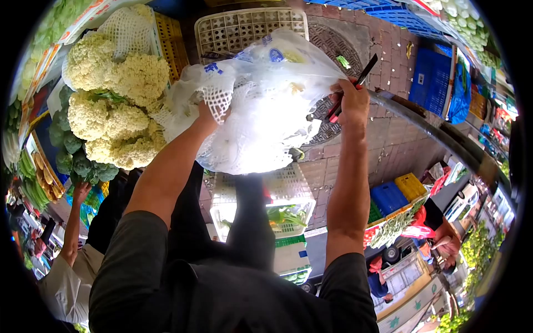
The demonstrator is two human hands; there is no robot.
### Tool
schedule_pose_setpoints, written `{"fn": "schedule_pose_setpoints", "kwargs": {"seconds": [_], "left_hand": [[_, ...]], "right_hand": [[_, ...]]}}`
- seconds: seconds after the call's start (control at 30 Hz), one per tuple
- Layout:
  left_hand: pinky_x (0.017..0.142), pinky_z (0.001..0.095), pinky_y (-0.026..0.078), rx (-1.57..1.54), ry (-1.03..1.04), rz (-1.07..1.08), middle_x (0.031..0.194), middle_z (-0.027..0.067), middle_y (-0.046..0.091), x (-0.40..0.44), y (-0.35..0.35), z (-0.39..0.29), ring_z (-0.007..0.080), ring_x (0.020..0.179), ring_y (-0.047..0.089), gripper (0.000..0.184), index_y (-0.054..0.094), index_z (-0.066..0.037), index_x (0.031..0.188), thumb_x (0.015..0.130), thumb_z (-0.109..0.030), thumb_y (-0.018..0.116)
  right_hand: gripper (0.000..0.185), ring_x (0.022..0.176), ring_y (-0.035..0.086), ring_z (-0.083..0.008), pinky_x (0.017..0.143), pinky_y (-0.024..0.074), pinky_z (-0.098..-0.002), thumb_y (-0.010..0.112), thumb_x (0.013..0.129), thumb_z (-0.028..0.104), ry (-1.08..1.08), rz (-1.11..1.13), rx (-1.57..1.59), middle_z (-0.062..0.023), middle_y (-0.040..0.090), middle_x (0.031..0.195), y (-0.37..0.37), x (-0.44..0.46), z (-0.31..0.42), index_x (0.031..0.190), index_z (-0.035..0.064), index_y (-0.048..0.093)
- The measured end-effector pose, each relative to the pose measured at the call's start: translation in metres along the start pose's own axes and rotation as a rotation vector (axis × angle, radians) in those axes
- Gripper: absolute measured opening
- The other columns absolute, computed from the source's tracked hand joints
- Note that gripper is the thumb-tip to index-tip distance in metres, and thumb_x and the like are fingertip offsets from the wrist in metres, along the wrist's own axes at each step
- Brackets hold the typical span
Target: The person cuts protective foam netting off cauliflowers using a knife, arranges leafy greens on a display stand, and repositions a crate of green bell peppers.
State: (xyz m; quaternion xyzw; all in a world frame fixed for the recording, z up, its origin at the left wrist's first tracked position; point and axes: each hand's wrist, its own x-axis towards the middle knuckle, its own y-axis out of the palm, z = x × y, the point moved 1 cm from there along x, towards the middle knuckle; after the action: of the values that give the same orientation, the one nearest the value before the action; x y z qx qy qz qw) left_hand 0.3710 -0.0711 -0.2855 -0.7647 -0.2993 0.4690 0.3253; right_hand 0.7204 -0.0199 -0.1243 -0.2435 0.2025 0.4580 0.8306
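Observation:
A clear plastic bag [311, 69] with blue print spreads between my two hands, its middle washed out by glare. My right hand [353, 102] is closed on the bag's right edge and also holds a knife [367, 71] with a dark blade and a red-and-black handle. White foam netting [217, 100] drapes over my left hand [210, 117], which reaches into the bag's left side; its fingers are hidden. Pale shapes show through the plastic, too unclear to name. Several cauliflowers [125, 77] are piled just left of my left hand, some under foam netting.
A beige crate [250, 25] stands beyond the bag, near a round manhole cover [333, 44]. White crates [302, 188] with greens stand below. Broccoli [72, 141] lies left, near another person's hand [82, 191]. A metal pole [427, 130] crosses at right, near blue crates [428, 77].

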Motion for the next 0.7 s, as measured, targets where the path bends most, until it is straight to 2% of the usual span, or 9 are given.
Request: {"fn": "schedule_pose_setpoints", "kwargs": {"seconds": [0.07,0.17,0.27,0.3,0.33,0.4,0.47,0.53,0.7], "left_hand": [[0.107,0.0451,0.043,-0.103,-0.142,0.264,0.135,0.0253,0.054,0.014,-0.037,-0.027,0.0381,0.124,0.054,0.067,0.046,0.005,0.140,0.082,-0.026,0.064],[0.104,0.0452,0.045,-0.239,-0.114,0.362,0.138,0.0265,0.051,0.010,-0.088,-0.054,0.0392,0.126,0.052,0.070,0.042,0.000,0.144,0.081,-0.025,0.063],[0.101,0.0448,0.047,-0.248,0.047,0.173,0.132,0.0275,0.055,0.006,-0.124,-0.081,0.0405,0.122,0.055,0.068,0.040,-0.004,0.145,0.084,-0.025,0.060],[0.096,0.0433,0.050,-0.280,0.076,0.125,0.125,0.0260,0.059,0.012,-0.117,-0.085,0.0413,0.113,0.059,0.060,0.043,-0.005,0.142,0.087,-0.025,0.057],[0.094,0.0427,0.051,-0.338,0.043,0.250,0.121,0.0234,0.062,0.028,-0.112,-0.087,0.0392,0.109,0.061,0.052,0.049,-0.004,0.135,0.087,-0.023,0.057],[0.089,0.0418,0.051,-0.491,0.042,0.131,0.114,0.0188,0.066,0.045,-0.102,-0.095,0.0352,0.103,0.063,0.040,0.057,-0.005,0.122,0.086,-0.021,0.060],[0.086,0.0412,0.052,-0.658,0.117,-0.368,0.110,0.0149,0.068,0.056,-0.064,-0.096,0.0312,0.100,0.064,0.030,0.064,-0.005,0.110,0.085,-0.021,0.063],[0.084,0.0410,0.051,-0.971,0.016,-0.472,0.103,0.0133,0.069,0.079,-0.015,-0.098,0.0292,0.097,0.065,0.025,0.067,-0.006,0.103,0.082,-0.020,0.068],[0.088,0.0415,0.050,-0.559,-0.009,-0.444,0.103,0.0105,0.069,0.084,-0.002,-0.093,0.0267,0.099,0.065,0.032,0.067,-0.007,0.105,0.079,-0.022,0.075]], "right_hand": [[0.006,0.048,0.053,-0.0134,0.049,0.0454,-0.0267,0.063,0.086,0.007,0.002,0.054,-0.018,-0.0085,0.065,0.067,0.010,-0.013,0.008,0.083,0.0025,0.062],[0.007,0.049,0.052,-0.0123,0.049,0.0431,-0.0260,0.064,0.087,0.009,-0.009,0.098,0.007,-0.0062,0.063,0.066,0.017,-0.028,0.010,0.082,0.0031,0.062],[0.008,0.050,0.049,-0.0107,0.048,0.0390,-0.0249,0.064,0.088,0.009,0.014,0.108,0.064,-0.0038,0.058,0.064,0.021,-0.039,0.007,0.083,0.0036,0.062],[0.008,0.050,0.048,-0.0105,0.048,0.0384,-0.0246,0.063,0.089,0.009,0.016,0.115,0.094,-0.0035,0.058,0.064,0.023,-0.042,0.006,0.083,0.0038,0.061],[0.007,0.051,0.049,-0.0104,0.049,0.0391,-0.0242,0.063,0.090,0.007,0.023,0.127,0.136,-0.0033,0.057,0.065,0.024,-0.044,0.007,0.084,0.0042,0.061],[0.009,0.049,0.048,-0.0095,0.047,0.0387,-0.0248,0.063,0.089,0.008,0.038,0.113,0.199,-0.0025,0.057,0.064,0.028,-0.049,0.005,0.082,0.0037,0.061],[0.011,0.046,0.047,-0.0083,0.043,0.0373,-0.0241,0.062,0.090,0.008,0.015,0.125,0.249,-0.0017,0.056,0.062,0.035,-0.052,0.004,0.080,0.0035,0.060],[0.010,0.044,0.046,-0.0077,0.039,0.0359,-0.0234,0.062,0.090,0.008,0.009,0.220,0.249,-0.0015,0.055,0.061,0.042,-0.059,-0.002,0.081,0.0036,0.061],[0.010,0.039,0.045,-0.0068,0.033,0.0333,-0.0229,0.061,0.092,0.007,-0.011,0.261,0.231,-0.0010,0.054,0.059,0.046,-0.075,-0.011,0.082,0.0038,0.062]]}}
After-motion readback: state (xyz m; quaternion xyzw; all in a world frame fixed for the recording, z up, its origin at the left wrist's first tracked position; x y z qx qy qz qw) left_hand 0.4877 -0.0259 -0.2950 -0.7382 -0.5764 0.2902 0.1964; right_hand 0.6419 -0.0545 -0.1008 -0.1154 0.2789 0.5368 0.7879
